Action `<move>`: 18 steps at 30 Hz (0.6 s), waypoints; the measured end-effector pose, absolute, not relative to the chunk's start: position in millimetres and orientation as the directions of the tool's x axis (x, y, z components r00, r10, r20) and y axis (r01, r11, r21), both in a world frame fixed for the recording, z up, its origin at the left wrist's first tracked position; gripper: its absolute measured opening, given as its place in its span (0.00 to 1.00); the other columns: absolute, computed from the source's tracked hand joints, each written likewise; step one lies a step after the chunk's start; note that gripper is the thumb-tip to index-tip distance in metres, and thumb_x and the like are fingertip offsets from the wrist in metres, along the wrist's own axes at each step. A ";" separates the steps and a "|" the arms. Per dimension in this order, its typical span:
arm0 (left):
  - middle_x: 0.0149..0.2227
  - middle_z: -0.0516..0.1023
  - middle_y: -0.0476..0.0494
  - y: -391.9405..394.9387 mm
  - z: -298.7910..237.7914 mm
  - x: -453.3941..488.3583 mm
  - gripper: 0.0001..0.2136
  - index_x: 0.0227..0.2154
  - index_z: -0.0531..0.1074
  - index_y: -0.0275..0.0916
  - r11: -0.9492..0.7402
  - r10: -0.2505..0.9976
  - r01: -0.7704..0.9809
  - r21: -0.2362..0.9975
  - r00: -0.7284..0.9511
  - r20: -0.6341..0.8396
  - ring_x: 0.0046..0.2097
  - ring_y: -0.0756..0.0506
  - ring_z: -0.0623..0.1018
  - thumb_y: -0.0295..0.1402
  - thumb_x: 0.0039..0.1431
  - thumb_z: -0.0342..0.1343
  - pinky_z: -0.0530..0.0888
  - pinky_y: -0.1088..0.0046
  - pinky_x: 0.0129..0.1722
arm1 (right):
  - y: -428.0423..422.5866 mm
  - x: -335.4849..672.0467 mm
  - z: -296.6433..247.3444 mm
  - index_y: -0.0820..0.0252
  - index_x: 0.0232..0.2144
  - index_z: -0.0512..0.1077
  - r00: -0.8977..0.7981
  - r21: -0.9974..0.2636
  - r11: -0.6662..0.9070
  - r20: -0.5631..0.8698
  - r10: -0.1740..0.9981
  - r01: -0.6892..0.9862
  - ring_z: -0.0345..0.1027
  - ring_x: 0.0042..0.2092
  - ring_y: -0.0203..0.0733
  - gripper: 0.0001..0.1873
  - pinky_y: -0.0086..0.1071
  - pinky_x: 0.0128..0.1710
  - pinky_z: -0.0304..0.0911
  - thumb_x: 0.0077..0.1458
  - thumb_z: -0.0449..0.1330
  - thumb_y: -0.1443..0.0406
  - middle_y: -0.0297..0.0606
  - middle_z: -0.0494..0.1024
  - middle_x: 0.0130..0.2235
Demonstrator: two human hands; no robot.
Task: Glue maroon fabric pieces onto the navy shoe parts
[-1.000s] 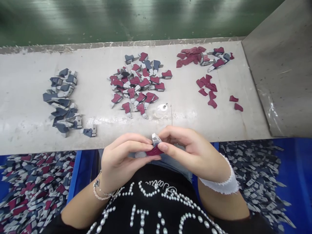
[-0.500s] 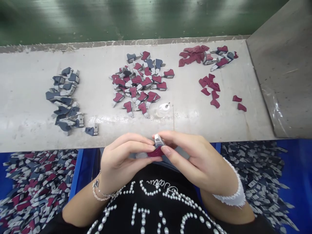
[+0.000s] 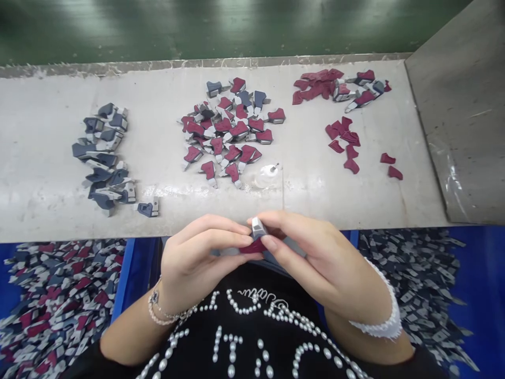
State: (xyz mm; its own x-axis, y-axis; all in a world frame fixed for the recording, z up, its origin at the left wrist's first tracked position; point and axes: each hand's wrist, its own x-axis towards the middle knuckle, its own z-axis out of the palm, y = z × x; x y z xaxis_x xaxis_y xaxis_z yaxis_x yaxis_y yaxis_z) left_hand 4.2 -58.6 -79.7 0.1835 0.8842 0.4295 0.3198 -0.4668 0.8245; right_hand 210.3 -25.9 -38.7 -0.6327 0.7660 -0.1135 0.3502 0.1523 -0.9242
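Both my hands meet just in front of the table's near edge, pinching one small piece [image 3: 256,237] that is grey on top and dark red below. My left hand [image 3: 197,258] grips it from the left with curled fingers. My right hand [image 3: 311,258] holds it from the right, thumb and forefinger closed on it. Most of the piece is hidden by my fingertips.
On the grey table [image 3: 355,200] lie a pile of blue-grey pieces [image 3: 103,158] at left, a red-and-grey pile [image 3: 231,131] in the middle, and loose red patches [image 3: 345,139] at right. A small clear dish [image 3: 266,173] sits near the middle pile. Blue bins [image 3: 51,300] of pieces flank my lap.
My hands have stayed together on the piece, with only slight shifts of the fingers. The view has drifted a little.
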 end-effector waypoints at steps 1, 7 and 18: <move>0.39 0.83 0.48 -58.8 -80.7 3.4 0.15 0.40 0.78 0.41 -0.456 0.890 0.316 0.832 0.170 0.423 0.39 0.48 0.83 0.24 0.49 0.72 0.83 0.73 0.39 | -26.5 210.1 -39.2 0.59 0.43 0.68 -0.643 -0.926 0.152 -0.114 0.757 0.344 0.68 0.34 0.38 0.07 0.34 0.34 0.63 0.70 0.50 0.66 0.35 0.75 0.35; 0.38 0.82 0.47 -59.5 -85.4 3.6 0.14 0.39 0.77 0.42 -0.348 0.937 0.307 0.886 0.093 0.336 0.39 0.47 0.82 0.26 0.50 0.72 0.83 0.70 0.39 | -31.1 206.5 -45.4 0.55 0.50 0.65 -0.627 -0.925 0.204 -0.047 0.777 0.322 0.71 0.40 0.39 0.10 0.34 0.40 0.68 0.69 0.50 0.70 0.36 0.77 0.41; 0.30 0.80 0.49 -55.1 -76.2 1.5 0.11 0.36 0.76 0.41 -0.276 0.956 0.266 0.924 0.176 0.235 0.30 0.49 0.79 0.22 0.53 0.67 0.79 0.74 0.30 | -41.9 209.5 -38.0 0.58 0.60 0.60 -0.679 -0.745 0.473 0.037 0.733 0.470 0.71 0.41 0.47 0.22 0.40 0.38 0.70 0.67 0.48 0.75 0.42 0.78 0.43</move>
State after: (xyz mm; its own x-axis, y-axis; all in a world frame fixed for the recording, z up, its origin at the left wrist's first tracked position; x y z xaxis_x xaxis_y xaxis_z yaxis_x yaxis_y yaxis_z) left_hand 1.5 -55.1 -76.2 0.1761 0.9558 0.2354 0.2656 -0.2764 0.9236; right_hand 209.5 -41.9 -38.0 -0.6793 0.7329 0.0368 0.4703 0.4733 -0.7449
